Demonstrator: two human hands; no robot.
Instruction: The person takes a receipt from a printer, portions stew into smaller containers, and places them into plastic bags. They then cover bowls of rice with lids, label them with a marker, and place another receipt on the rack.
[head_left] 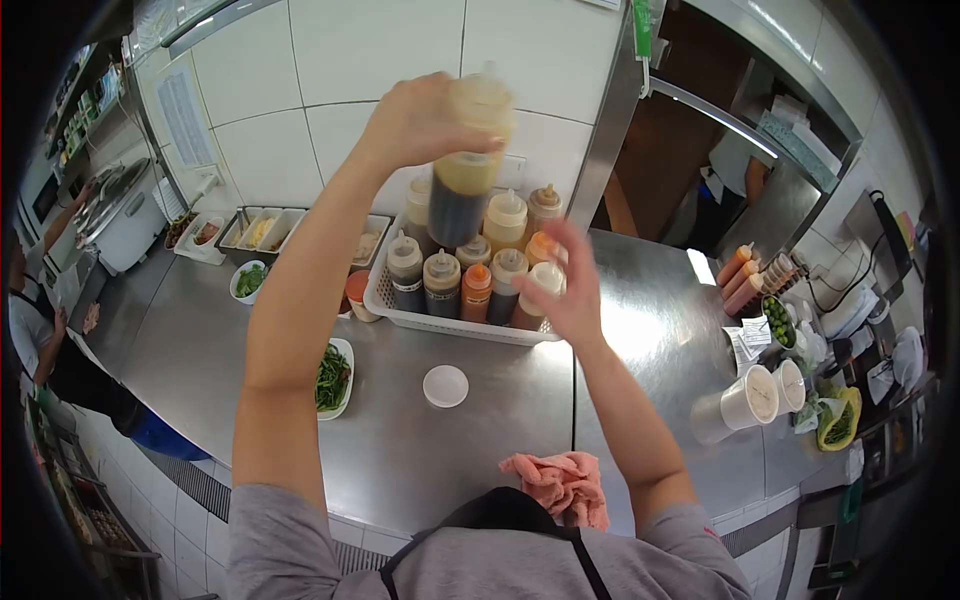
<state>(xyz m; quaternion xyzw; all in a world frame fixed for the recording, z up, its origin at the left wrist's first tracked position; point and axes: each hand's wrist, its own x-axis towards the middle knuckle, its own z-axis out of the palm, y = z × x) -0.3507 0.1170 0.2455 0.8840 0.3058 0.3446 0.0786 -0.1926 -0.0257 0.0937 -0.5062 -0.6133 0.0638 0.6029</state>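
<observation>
My left hand (pixel 425 120) is wrapped round a large squeeze bottle (pixel 460 205) with dark liquid below a yellowish layer, raised above a white basket (pixel 465 328). Several sauce bottles stand upright in that basket, among them an orange one (pixel 476 292) and a dark one (pixel 442 285). My right hand (pixel 565 290) is at the basket's right side, fingers apart, beside a pale-capped bottle (pixel 543 280); whether it touches the bottle is unclear. A small white dish (pixel 445 386) lies on the steel counter (pixel 500 420) in front of the basket.
Greens fill a white dish (pixel 345 400) at the left, behind my left arm. A pink cloth (pixel 562 485) lies at the near edge. White cups (pixel 750 398) and orange bottles (pixel 737 265) are at the right. Two other people stand at far left and beyond the opening.
</observation>
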